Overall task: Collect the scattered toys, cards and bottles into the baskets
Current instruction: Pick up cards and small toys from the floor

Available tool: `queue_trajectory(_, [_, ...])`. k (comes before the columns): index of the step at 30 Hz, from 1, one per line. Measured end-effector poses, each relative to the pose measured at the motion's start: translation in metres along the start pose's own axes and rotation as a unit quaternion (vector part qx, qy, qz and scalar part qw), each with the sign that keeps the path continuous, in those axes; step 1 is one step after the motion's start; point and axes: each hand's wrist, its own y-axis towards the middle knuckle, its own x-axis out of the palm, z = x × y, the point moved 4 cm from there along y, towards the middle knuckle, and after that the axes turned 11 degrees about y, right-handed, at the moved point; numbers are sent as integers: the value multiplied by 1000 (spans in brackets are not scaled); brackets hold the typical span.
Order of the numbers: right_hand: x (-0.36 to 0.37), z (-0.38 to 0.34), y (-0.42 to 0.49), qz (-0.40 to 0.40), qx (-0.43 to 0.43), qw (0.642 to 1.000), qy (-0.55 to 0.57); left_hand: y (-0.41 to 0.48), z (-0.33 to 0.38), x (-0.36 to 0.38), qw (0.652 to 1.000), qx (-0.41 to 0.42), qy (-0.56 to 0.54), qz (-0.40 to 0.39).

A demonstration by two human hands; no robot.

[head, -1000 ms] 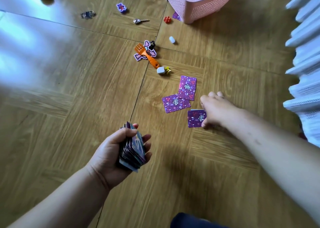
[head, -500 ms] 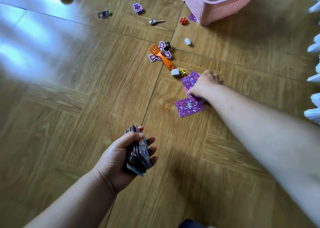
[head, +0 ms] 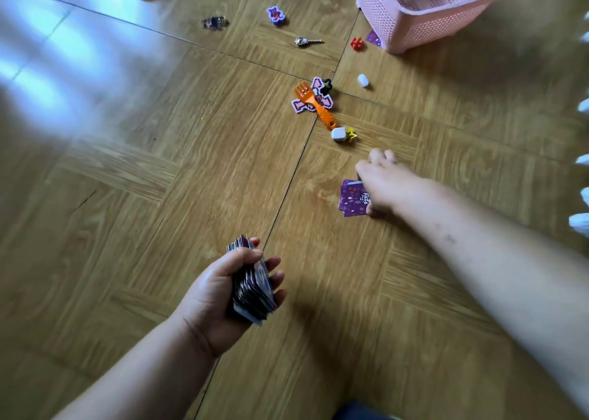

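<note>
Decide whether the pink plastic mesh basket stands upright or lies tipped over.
Upright: the pink plastic mesh basket rests on the wooden floor with its open top facing up, so its inner walls show.

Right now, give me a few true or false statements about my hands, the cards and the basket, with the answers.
1. The left hand grips a thick stack of cards. True.
2. The right hand is empty. False: it holds purple cards down at the floor.
3. The orange fork lies in the pink basket. False: it lies on the floor, apart from the basket.
4. A red toy lies on the floor beside the pink basket. True.
</note>
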Motion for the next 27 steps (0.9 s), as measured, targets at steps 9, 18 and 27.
queue_trajectory(9, [24,-6,-43,85,38,984,150,-5,7,6,996,68,-1,55])
queue_trajectory(18, [31,-86,-98,-132,-4,915,380,-10,2,33,987,112,95,57])
queue_trajectory(27, [-17,-80,-139,-164,-150,858,464,-20,25,33,991,118,32,54])
